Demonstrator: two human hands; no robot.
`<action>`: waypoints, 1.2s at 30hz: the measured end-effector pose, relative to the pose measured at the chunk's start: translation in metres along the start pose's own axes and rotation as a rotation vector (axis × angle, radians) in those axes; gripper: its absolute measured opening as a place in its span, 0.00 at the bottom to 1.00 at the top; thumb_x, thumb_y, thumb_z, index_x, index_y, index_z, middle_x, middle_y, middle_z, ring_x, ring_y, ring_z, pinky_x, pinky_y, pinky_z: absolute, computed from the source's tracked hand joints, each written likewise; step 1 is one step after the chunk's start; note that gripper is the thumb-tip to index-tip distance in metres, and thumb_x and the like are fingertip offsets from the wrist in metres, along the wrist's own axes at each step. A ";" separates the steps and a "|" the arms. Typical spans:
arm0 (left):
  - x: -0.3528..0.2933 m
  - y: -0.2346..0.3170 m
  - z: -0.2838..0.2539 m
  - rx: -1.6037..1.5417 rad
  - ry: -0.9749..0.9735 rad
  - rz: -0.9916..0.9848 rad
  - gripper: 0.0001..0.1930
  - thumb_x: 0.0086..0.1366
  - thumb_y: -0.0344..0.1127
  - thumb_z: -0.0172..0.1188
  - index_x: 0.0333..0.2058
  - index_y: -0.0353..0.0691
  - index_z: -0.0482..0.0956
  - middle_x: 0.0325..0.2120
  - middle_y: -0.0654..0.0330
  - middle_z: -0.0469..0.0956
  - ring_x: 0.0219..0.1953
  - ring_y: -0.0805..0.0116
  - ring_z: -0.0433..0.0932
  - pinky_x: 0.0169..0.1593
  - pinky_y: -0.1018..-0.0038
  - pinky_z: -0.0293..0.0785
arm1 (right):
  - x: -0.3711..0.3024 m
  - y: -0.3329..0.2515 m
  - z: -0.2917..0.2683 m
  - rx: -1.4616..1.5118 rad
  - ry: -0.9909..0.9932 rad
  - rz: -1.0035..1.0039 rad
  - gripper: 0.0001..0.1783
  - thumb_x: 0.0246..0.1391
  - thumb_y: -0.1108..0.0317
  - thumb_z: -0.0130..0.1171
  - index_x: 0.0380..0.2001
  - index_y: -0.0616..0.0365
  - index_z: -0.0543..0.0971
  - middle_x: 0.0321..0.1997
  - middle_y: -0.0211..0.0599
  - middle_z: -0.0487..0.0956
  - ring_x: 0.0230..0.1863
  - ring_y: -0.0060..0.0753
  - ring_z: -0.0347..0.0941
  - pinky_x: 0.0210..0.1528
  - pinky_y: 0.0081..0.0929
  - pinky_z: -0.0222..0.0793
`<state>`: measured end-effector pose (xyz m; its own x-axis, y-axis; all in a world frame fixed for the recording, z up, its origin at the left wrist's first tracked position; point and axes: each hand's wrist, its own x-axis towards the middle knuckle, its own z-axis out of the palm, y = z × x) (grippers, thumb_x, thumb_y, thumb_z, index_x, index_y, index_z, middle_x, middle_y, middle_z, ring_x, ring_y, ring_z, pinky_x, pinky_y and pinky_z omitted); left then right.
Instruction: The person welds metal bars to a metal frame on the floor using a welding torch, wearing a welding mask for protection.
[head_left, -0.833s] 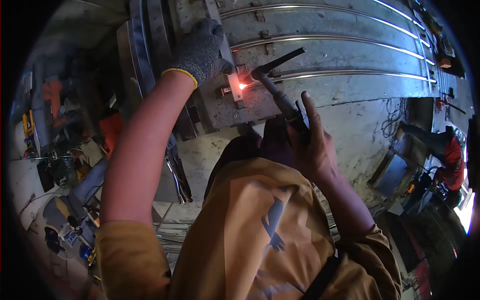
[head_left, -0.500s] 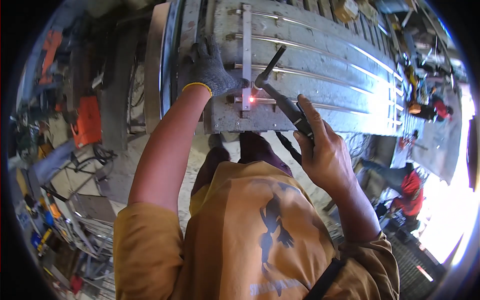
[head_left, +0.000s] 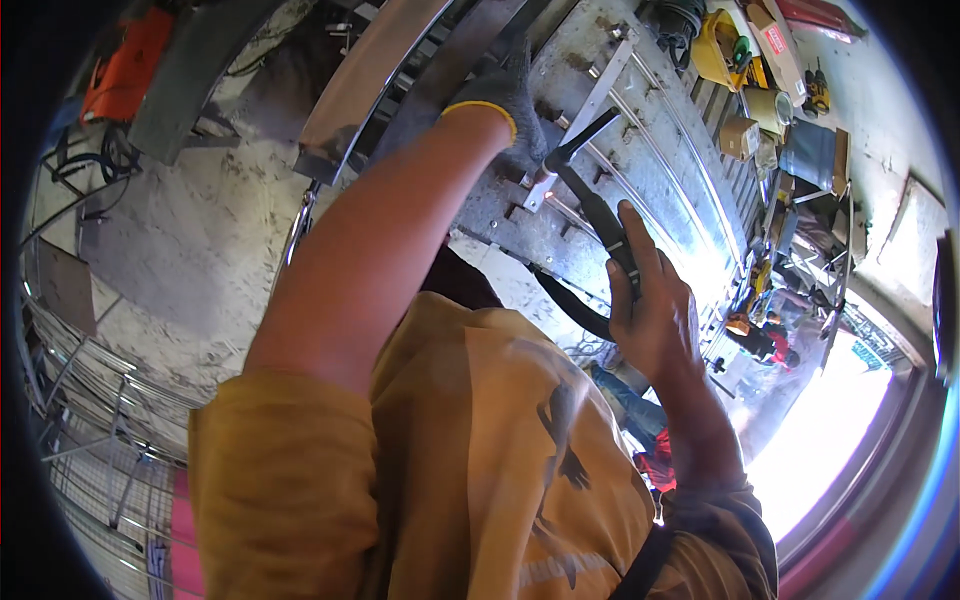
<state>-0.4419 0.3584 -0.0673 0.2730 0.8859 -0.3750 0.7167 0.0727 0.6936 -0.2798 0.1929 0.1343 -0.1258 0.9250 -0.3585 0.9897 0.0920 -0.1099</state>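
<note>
My left hand, in a grey knit glove with a yellow cuff, rests beside the flat metal bar on the metal bench. Its fingers look stretched out, partly hidden by the hand itself. My bare right hand is wrapped round the black handle of a welding torch. The torch head sits over the near end of the flat bar, and its tip is hidden from view. Several shiny metal rods run away from the bar across the bench top.
On the far right side stand a yellow container, a cardboard box and a blue-grey bin. A torch cable hangs by the bench edge. A person in red is low at the right, partly behind my arm.
My head view has turned, so bench and rods now slant. The red glow at the torch tip no longer shows. The torch stays in my right hand at the bar's near end.
</note>
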 end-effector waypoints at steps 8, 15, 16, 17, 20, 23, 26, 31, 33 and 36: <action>0.002 -0.019 0.016 -0.139 0.103 0.188 0.81 0.31 0.50 0.92 0.78 0.33 0.43 0.76 0.34 0.56 0.79 0.44 0.58 0.80 0.62 0.59 | 0.008 -0.003 0.001 0.073 -0.008 -0.032 0.34 0.70 0.70 0.61 0.77 0.49 0.69 0.47 0.60 0.86 0.45 0.63 0.86 0.46 0.49 0.82; -0.004 -0.015 0.008 -0.100 0.227 0.218 0.72 0.38 0.47 0.87 0.75 0.30 0.50 0.72 0.34 0.63 0.74 0.43 0.66 0.78 0.60 0.62 | 0.008 -0.009 -0.002 -0.075 -0.040 -0.031 0.34 0.70 0.68 0.62 0.77 0.47 0.69 0.43 0.56 0.85 0.38 0.60 0.86 0.39 0.50 0.82; -0.004 -0.017 0.007 -0.136 0.215 0.241 0.69 0.41 0.47 0.85 0.75 0.28 0.50 0.71 0.33 0.65 0.72 0.42 0.70 0.77 0.59 0.63 | 0.008 -0.010 -0.002 -0.087 -0.043 -0.030 0.34 0.70 0.68 0.62 0.77 0.46 0.68 0.42 0.55 0.85 0.37 0.60 0.86 0.38 0.49 0.82; -0.002 -0.018 0.008 -0.138 0.215 0.240 0.69 0.41 0.47 0.85 0.75 0.28 0.50 0.71 0.33 0.65 0.72 0.42 0.70 0.77 0.59 0.63 | 0.009 -0.011 -0.003 -0.098 -0.046 -0.029 0.35 0.69 0.68 0.62 0.77 0.45 0.68 0.41 0.54 0.85 0.36 0.59 0.86 0.37 0.49 0.81; 0.006 -0.020 0.014 -0.074 0.162 0.240 0.68 0.43 0.47 0.84 0.75 0.28 0.50 0.70 0.33 0.66 0.71 0.42 0.70 0.76 0.59 0.64 | 0.009 -0.015 -0.005 -0.125 -0.069 -0.021 0.36 0.69 0.69 0.62 0.78 0.43 0.67 0.40 0.53 0.85 0.35 0.59 0.85 0.36 0.50 0.81; 0.018 -0.023 0.025 -0.009 0.109 0.238 0.67 0.44 0.47 0.83 0.75 0.28 0.50 0.69 0.33 0.68 0.70 0.42 0.71 0.76 0.59 0.64 | 0.009 -0.019 -0.005 -0.176 -0.090 -0.013 0.37 0.69 0.69 0.63 0.78 0.41 0.67 0.38 0.51 0.84 0.34 0.60 0.85 0.35 0.52 0.81; 0.029 -0.025 0.035 0.053 0.057 0.235 0.65 0.45 0.47 0.82 0.75 0.28 0.50 0.69 0.33 0.69 0.69 0.41 0.72 0.75 0.59 0.65 | 0.008 -0.027 -0.006 -0.225 -0.114 -0.014 0.38 0.68 0.68 0.64 0.78 0.39 0.66 0.37 0.50 0.82 0.33 0.60 0.84 0.35 0.53 0.80; 0.002 -0.013 0.017 0.276 0.048 0.245 0.60 0.48 0.45 0.79 0.74 0.29 0.53 0.67 0.34 0.72 0.68 0.42 0.74 0.73 0.59 0.67 | 0.008 -0.018 0.000 -0.277 -0.100 -0.066 0.40 0.67 0.69 0.65 0.79 0.37 0.65 0.36 0.48 0.81 0.33 0.59 0.84 0.35 0.55 0.81; 0.018 -0.020 0.035 0.110 0.178 0.227 0.60 0.48 0.45 0.79 0.74 0.29 0.53 0.67 0.34 0.72 0.68 0.43 0.74 0.73 0.59 0.67 | 0.008 -0.019 -0.001 -0.283 -0.100 -0.067 0.40 0.67 0.69 0.66 0.79 0.37 0.65 0.36 0.48 0.81 0.33 0.59 0.84 0.35 0.55 0.81; 0.017 -0.023 0.036 -0.060 0.313 0.233 0.60 0.48 0.43 0.80 0.75 0.29 0.53 0.67 0.35 0.72 0.68 0.45 0.75 0.72 0.59 0.68 | 0.007 -0.018 0.003 -0.300 -0.091 -0.070 0.41 0.66 0.70 0.66 0.79 0.37 0.64 0.36 0.48 0.81 0.33 0.57 0.85 0.35 0.54 0.81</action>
<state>-0.4303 0.3555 -0.1118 0.2085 0.9780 -0.0044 0.6171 -0.1281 0.7764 -0.2989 0.1968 0.1309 -0.1865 0.8770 -0.4427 0.9527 0.2714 0.1364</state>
